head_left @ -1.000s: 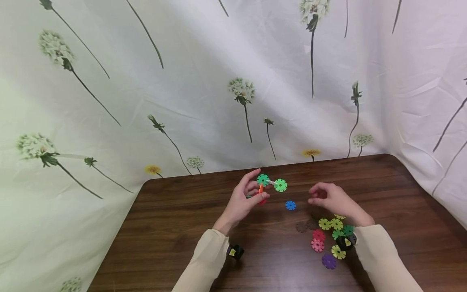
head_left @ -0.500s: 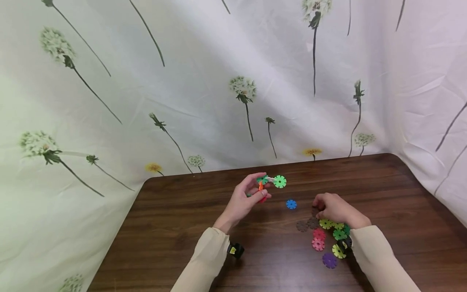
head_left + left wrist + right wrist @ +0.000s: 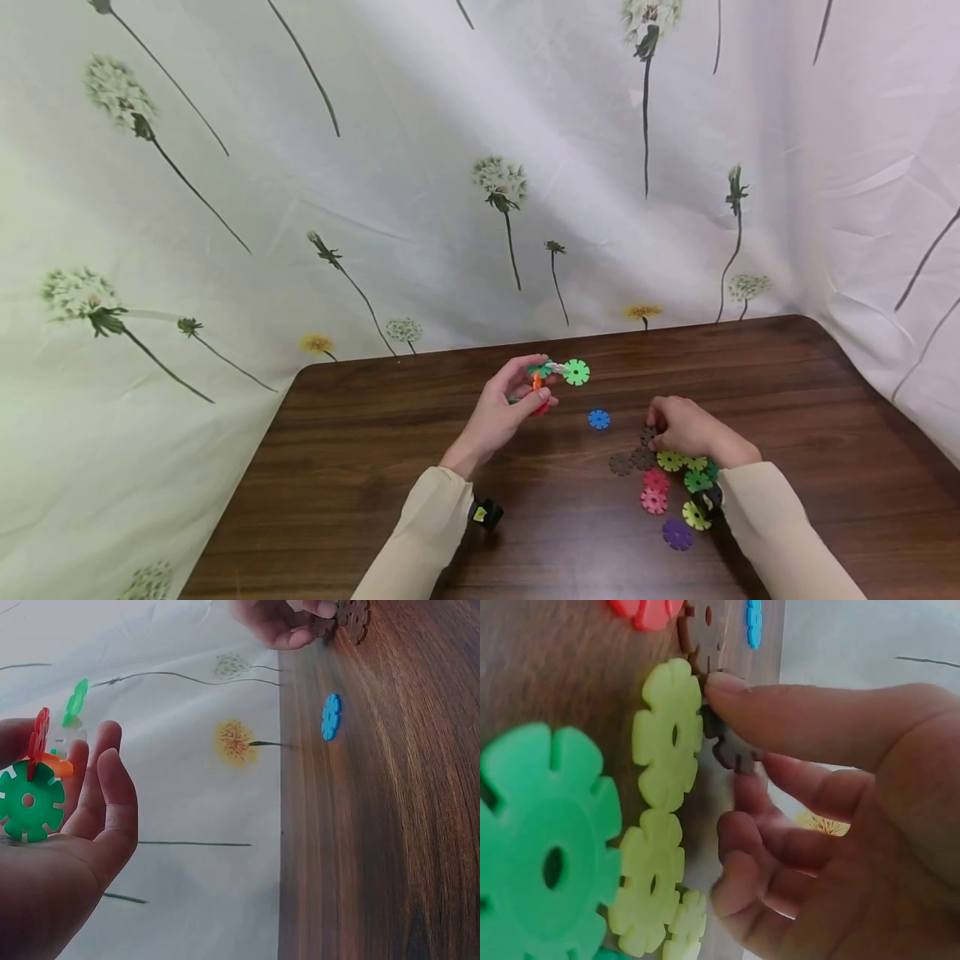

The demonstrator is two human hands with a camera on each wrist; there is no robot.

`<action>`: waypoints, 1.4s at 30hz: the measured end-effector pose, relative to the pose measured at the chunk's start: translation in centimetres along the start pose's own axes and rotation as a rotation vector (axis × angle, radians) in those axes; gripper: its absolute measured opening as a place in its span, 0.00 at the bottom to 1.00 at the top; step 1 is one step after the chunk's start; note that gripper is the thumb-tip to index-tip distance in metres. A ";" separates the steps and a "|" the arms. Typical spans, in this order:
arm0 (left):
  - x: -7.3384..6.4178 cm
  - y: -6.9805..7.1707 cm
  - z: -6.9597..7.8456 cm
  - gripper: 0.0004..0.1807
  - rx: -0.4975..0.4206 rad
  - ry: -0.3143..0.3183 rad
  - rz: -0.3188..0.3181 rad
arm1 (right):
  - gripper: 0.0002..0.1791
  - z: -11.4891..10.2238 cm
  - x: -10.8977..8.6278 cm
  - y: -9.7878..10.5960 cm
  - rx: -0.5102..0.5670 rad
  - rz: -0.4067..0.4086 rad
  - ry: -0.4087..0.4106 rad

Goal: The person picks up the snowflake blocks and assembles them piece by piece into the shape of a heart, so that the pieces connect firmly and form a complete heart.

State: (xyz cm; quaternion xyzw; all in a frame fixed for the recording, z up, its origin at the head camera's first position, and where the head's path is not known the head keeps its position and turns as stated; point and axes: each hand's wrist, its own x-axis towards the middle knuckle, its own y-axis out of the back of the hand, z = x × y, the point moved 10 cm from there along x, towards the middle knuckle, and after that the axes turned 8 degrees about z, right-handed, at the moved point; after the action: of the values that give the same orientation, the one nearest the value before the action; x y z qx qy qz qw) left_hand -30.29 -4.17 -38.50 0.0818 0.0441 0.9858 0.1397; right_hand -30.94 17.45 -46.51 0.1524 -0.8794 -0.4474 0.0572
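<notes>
Two light holds at once

In the head view, the left hand (image 3: 501, 410) was just right of the frame's centre, its thumb and fingers curled round a joined cluster (image 3: 557, 368) of coloured discs. Toward lower right, the right hand (image 3: 688, 429) pinched a brown disc (image 3: 648, 435) between thumb and fingertips. Between the hands, a blue disc (image 3: 598, 419) lay on the table (image 3: 375, 450); a purple disc (image 3: 678, 534) lay near the bottom edge.

In the left wrist view, the cluster filled the left side: a green disc (image 3: 28, 800) faced the camera, with a red disc (image 3: 39, 739) standing edge-on beside it and a light green disc (image 3: 76, 703) farther up. Everything looked like stiff, light plastic; the slotted joints seemed likeliest to slip or twist, so a hold beside a joint would serve best.

In the right wrist view, near the centre, the thumb overlapped the brown disc, hiding part of it. Yellow discs (image 3: 667, 735) lay close by, left of the fingers. Being thin, it probably called for a rim pinch, its notches giving grip.
</notes>
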 end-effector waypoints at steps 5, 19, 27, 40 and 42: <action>0.0 0.1 0.0 0.28 0.010 0.003 0.011 | 0.08 -1.1 0.2 0.6 0.074 0.131 0.070; -0.2 0.4 0.3 0.31 0.048 -0.020 0.039 | 0.16 -10.5 -2.0 5.8 0.284 0.643 0.426; -0.4 0.2 0.5 0.32 0.062 -0.027 0.031 | 0.17 -12.0 -2.4 5.9 0.271 0.702 0.510; -0.2 -0.2 0.7 0.33 0.084 -0.048 0.002 | 0.13 -12.8 -2.7 6.1 0.229 0.761 0.570; -0.2 -0.3 0.8 0.32 0.090 -0.052 -0.008 | 0.14 -12.9 -2.7 6.1 0.225 0.766 0.573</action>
State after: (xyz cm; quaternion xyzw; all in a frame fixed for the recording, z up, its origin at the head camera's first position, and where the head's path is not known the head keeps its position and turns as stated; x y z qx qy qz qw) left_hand -29.83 -3.87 -37.77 0.1134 0.0850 0.9798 0.1410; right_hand -26.64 11.79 -33.90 -0.0596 -0.8639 -0.2367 0.4405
